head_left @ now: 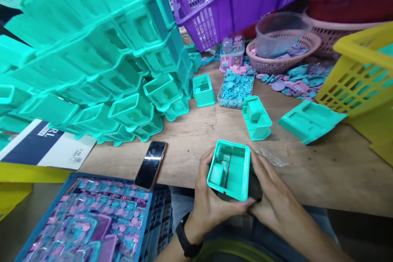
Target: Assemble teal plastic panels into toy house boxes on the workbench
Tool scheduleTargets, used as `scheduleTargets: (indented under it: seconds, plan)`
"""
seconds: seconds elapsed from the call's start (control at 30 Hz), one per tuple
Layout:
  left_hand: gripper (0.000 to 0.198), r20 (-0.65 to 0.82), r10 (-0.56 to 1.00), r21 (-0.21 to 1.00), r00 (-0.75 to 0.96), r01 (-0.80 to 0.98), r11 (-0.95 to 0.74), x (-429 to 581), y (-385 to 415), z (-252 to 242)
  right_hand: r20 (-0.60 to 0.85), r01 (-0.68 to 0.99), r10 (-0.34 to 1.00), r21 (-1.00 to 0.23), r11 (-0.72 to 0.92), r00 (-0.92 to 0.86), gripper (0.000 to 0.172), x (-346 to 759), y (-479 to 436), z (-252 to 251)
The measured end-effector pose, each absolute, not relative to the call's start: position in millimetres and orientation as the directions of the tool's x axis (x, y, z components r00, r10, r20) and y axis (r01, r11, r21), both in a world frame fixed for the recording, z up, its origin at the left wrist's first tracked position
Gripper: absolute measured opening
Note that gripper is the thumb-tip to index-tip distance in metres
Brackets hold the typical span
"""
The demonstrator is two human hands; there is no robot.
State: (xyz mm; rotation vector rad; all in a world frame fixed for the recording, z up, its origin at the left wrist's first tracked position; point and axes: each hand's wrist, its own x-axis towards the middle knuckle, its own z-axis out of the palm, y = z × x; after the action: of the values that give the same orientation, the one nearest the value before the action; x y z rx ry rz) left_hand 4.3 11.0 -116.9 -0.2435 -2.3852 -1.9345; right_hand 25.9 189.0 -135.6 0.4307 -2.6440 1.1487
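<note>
A turquoise plastic box [238, 172] with its opening facing up is held between my two hands at the table's front edge. A dark seam runs down its inside, and a raised block shows in its left corner. My left hand [211, 196], with a black band on the wrist, wraps its left side. On the opposite side, my right hand [268, 190] presses its wall, thumb at the bottom near the left thumb. Beyond the hands lie a turquoise half-shell piece [260, 125] and a flatter turquoise panel [311, 118].
Stacked turquoise boxes [101, 61] rise on the left, beside a phone [151, 164]. A clear tray of small blue parts [236, 88], a purple crate [233, 4] and a pink basket [284, 59] stand behind. A yellow basket [362, 77] borders the right; a blue crate [69, 184] sits lower left.
</note>
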Motion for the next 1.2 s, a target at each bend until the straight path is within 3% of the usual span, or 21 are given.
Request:
scheduleTargets:
  seconds: [0.2, 0.37, 0.53, 0.63, 0.73, 0.8, 0.9, 1.1, 1.2]
  plan:
    - [0.108, 0.119, 0.006, 0.949, -0.993, 0.115, 0.294, 9, 15, -117, 0.368, -0.386, -0.171, -0.659, 0.646, -0.914, 0.099, 30, 180, -134]
    - [0.087, 0.112, 0.019, 0.944, -0.994, 0.113, 0.31, 6, 8, -112, 0.343, -0.347, -0.128, -0.714, 0.608, -0.93, 0.091, 21, 198, -137]
    - [0.085, 0.166, 0.193, 0.961, -0.967, 0.202, 0.186, 1, 0, -104, 0.03, -0.052, -0.153, -0.989, 0.139, -0.988, 0.058, -14, 230, -127]
    - [0.087, 0.228, 0.245, 0.945, -0.942, 0.274, 0.177, 0, -1, -101, -0.113, 0.116, -0.036, -0.99, -0.081, -0.993, 0.068, -31, 212, -122]
    - [0.085, 0.184, 0.217, 0.958, -0.959, 0.224, 0.177, 4, 1, -101, -0.23, 0.229, -0.026, -0.94, -0.252, -0.973, 0.083, -37, 183, -120]
    - [0.084, 0.164, 0.194, 0.968, -0.967, 0.196, 0.159, 7, 5, -104, -0.257, 0.239, 0.015, -0.917, -0.319, -0.966, 0.079, -36, 170, -118]
    - [0.083, 0.199, 0.169, 0.963, -0.965, 0.224, 0.147, 11, 13, -112, -0.242, 0.183, 0.128, -0.916, -0.356, -0.962, 0.068, -34, 163, -114]
    - [0.087, 0.23, 0.102, 0.951, -0.968, 0.246, 0.186, 14, 17, -125, -0.183, 0.112, 0.187, -0.935, -0.335, -0.965, 0.061, -33, 162, -111]
    - [0.089, 0.258, 0.095, 0.941, -0.961, 0.272, 0.2, 14, 16, -126, -0.211, 0.152, 0.127, -0.918, -0.365, -0.969, 0.059, -33, 164, -106]
